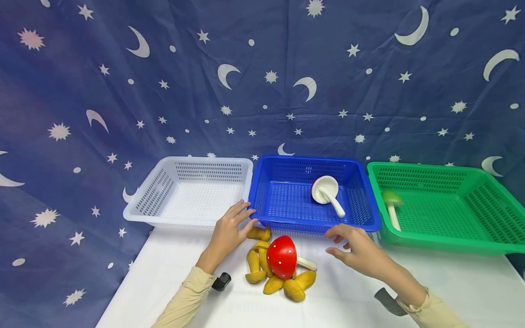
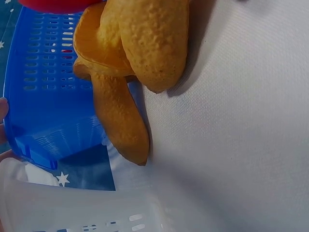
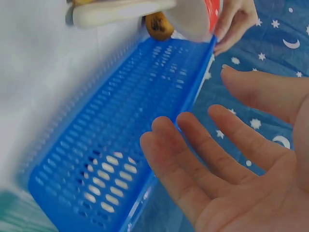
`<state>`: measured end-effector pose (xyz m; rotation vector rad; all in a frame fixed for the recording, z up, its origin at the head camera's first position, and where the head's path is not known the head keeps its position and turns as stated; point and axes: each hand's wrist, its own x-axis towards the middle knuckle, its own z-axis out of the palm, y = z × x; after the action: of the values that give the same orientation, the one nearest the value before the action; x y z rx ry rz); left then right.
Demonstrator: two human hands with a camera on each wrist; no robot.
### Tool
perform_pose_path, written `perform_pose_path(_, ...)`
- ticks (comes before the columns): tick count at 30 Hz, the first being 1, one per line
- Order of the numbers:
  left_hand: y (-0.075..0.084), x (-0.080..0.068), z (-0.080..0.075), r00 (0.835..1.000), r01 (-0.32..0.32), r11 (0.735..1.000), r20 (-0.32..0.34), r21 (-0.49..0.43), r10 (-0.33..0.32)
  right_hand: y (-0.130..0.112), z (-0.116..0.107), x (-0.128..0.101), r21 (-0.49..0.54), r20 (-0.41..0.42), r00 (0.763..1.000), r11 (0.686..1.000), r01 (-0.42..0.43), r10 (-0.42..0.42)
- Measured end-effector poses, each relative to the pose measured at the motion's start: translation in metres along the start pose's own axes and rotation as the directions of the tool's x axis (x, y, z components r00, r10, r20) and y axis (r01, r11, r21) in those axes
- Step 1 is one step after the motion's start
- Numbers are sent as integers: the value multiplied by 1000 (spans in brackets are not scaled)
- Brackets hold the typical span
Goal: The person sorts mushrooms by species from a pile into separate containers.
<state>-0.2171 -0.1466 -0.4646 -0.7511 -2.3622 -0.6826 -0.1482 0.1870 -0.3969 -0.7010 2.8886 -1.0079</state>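
Your left hand [image 1: 228, 232] rests spread at the blue basket's [image 1: 287, 222] front-left corner, fingertips just above a yellow mushroom [image 1: 259, 233] lying with its long axis along the basket's front rim. Your right hand [image 1: 356, 248] hovers spread, empty, right of the red mushroom [image 1: 281, 256], whose stem points right.

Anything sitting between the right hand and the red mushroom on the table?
Nothing visible does. The right hand hovers open by the blue basket's front rim, and only bare white table lies between it and the red mushroom. The yellow pieces lie around the mushroom's near and left sides.
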Motion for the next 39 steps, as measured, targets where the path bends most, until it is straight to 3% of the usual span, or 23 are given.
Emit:
perform_pose_path(17, 0, 0, -2, 1000, 2, 1000, 4, 1, -2, 11, 48, 10, 118, 94, 995, 993, 14, -26)
perform_pose_path(26, 0, 0, -2, 1000, -1, 1000, 2, 4, 1, 21, 76, 16, 160, 96, 995, 987, 14, -30)
perform_pose_path(39, 1, 1, 0, 1000, -2, 1000, 0, 0, 2, 24, 92, 23, 100, 119, 989, 992, 80, -91)
